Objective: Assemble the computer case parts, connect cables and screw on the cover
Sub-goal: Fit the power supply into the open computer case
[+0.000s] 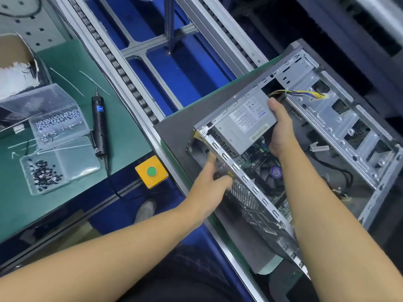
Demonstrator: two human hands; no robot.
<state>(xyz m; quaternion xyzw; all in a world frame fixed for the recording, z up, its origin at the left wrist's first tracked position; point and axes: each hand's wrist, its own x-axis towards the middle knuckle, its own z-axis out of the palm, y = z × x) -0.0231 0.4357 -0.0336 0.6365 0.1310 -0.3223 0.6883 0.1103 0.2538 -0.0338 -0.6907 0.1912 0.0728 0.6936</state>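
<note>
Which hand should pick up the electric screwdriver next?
Left. The left hand only touches the case's rear panel and is nearer the electric screwdriver on the green mat. The right hand grips the power supply inside the case.

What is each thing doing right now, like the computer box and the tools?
Silver metal computer case: side open, cover off.
Grey metal power supply box: inside the case, gripped by right hand.
Left hand: pressing the case's back panel.
Black electric screwdriver: lying untouched on green mat.
Clear plastic screw box: lid up.
</note>
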